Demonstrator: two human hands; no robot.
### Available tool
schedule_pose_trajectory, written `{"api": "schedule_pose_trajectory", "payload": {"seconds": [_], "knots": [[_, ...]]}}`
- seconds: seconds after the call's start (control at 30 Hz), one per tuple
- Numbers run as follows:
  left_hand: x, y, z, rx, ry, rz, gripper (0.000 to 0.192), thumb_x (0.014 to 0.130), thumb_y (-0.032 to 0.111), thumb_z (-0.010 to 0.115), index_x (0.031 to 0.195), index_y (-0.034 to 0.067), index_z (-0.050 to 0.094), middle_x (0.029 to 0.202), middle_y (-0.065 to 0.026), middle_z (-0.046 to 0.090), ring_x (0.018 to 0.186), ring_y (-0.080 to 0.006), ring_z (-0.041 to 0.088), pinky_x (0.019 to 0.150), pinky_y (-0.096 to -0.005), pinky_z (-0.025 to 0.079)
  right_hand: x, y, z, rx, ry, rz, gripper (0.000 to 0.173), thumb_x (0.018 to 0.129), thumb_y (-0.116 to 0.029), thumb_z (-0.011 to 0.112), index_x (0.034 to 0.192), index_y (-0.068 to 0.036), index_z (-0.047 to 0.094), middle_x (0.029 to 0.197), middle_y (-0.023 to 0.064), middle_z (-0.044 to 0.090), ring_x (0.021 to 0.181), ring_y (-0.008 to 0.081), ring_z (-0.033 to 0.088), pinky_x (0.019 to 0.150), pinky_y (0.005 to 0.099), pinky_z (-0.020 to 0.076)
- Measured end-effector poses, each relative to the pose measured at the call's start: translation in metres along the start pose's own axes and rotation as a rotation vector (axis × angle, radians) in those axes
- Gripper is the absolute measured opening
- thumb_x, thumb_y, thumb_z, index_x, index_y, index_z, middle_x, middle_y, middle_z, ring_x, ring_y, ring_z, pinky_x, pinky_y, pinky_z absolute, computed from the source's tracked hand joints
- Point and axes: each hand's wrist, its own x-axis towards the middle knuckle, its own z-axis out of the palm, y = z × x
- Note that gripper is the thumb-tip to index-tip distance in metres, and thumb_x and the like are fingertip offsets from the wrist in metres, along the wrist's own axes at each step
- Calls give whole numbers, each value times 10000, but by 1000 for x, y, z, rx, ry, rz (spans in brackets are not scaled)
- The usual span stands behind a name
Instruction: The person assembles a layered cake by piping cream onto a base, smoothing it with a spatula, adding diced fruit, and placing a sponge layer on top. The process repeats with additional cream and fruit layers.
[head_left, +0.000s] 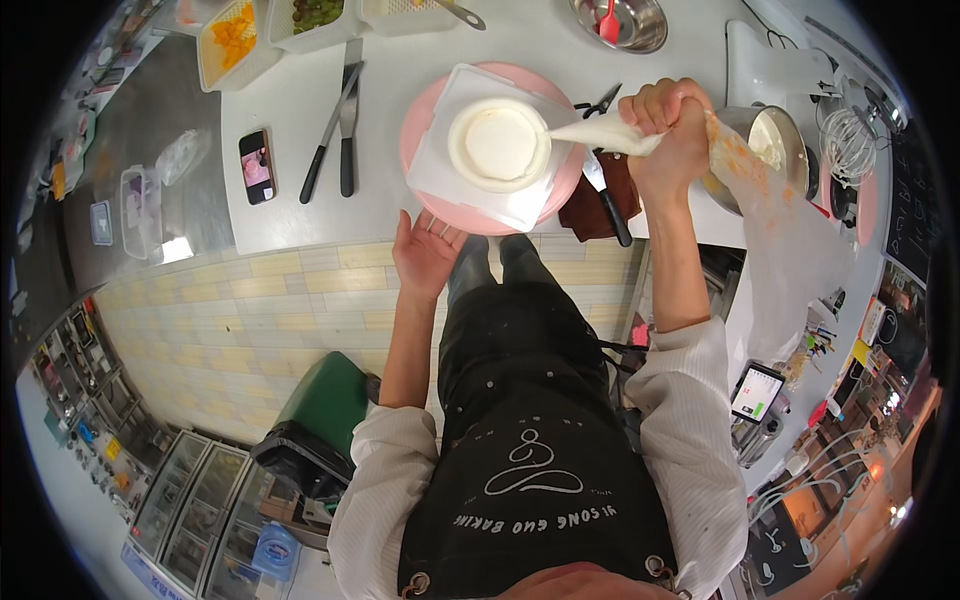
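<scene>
In my right hand (667, 131) a piping bag (604, 133) of white cream is gripped, its tail hanging over my forearm's outer side. The bag's tip meets the right edge of a round white cake (501, 144), which has a raised ring of cream around its top rim. Under the cake lies a white square board (525, 214) on a pink round turntable (420, 124). My left hand (429, 251) is palm up with its fingers apart at the turntable's front edge; the fingertips are partly hidden under that edge.
Left of the turntable lie two long-handled spatulas (347, 127) and a phone (257, 166). To its right are scissors (602, 103), a small offset spatula (607, 199) on a brown cloth (577, 210), and a mixer bowl (780, 142) with cream. Fruit baskets (259, 60) and a steel bowl (645, 26) stand behind.
</scene>
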Motion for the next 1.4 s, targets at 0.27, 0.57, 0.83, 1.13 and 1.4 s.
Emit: {"api": "schedule_pose_trajectory", "payload": {"seconds": [0.27,0.57,0.83,1.13,1.4], "knots": [[0,17,4,69,24,21,682,1077,520,362,1503,-10,414,1525,-184,483,1433,-307,436,1215,-464,298,-30,-54,-43,183,372,-51,139,926,-107,532,795,-87,489,753,39,465,792,196,494,968,497,449],[-10,14,-52,507,137,-57,634,1053,532,463,1445,37,519,1295,-90,648,1188,-197,598,1058,-350,410,-119,-96,-142,-284,670,406,369,986,-243,637,1277,-84,476,1034,100,585,895,205,606,740,420,620],[-63,-41,-78,1321,274,-254,404,1002,349,583,1243,48,702,1093,-52,741,1046,-168,653,937,-331,479,10,40,-189,-601,267,684,629,993,-482,579,1324,19,393,1085,210,511,958,286,562,805,400,504],[-156,-173,-169,847,555,-307,565,1008,399,620,1484,109,529,1421,-51,606,1333,-196,521,1077,-411,438,-113,30,-253,-768,-417,376,589,925,-173,720,1421,29,475,1341,220,584,1148,261,628,969,386,504],[-168,-172,-203,859,907,-170,382,889,292,790,1194,68,740,1157,-55,722,917,-172,680,718,-324,543,-77,-9,-233,-654,-530,291,388,954,-98,680,1322,-13,591,1159,113,708,977,154,681,833,300,549]]}}
